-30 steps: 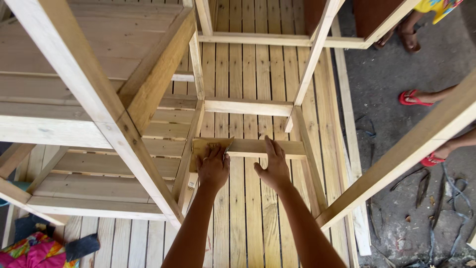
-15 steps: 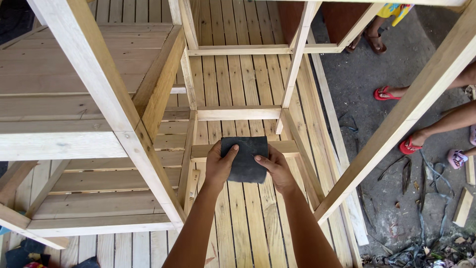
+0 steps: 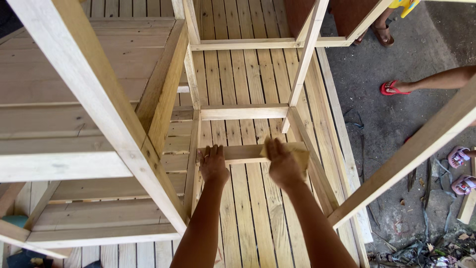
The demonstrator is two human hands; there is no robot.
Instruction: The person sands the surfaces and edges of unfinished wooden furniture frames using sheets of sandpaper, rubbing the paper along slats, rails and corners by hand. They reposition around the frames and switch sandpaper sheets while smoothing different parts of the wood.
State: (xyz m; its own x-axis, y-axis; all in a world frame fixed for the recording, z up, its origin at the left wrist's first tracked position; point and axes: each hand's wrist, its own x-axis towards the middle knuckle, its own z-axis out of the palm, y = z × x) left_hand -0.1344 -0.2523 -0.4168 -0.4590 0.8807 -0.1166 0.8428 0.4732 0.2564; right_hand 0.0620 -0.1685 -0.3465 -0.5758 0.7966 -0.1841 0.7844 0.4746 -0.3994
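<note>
hands work low inside an unfinished wooden frame (image 3: 99, 104), seen from above. i read the left hand (image 3: 213, 166) as lying flat on the near crossbar (image 3: 243, 153), fingers together and pointing away from me, thumb tucked at the side; it touches the bar close to where it meets the left upright (image 3: 192, 164). the right hand (image 3: 282, 166) presses a tan sheet of sandpaper (image 3: 299, 155) against the right end of the same crossbar, fingers laid close together on top of the sheet (the thumb is hidden, so i cannot tell whether it pinches the paper's edge). the sandpaper shows beyond the fingertips and the outer side of the hand, just beside the slanted right rail (image 3: 312, 159).

a second crossbar (image 3: 243, 112) runs parallel farther off, and a third (image 3: 248, 43) beyond that. under the frame lies a slatted plank floor (image 3: 248, 213). left of the hands, flat shelf boards (image 3: 59, 114) fill the frame's other bay.

on the dark ground (image 3: 396, 114) to the right, another person's foot in a red sandal (image 3: 391, 88) stands well apart from the frame, and a pair of pink sandals (image 3: 461, 171) rests near the right edge. scraps and debris (image 3: 426, 248) lie at the lower right.
</note>
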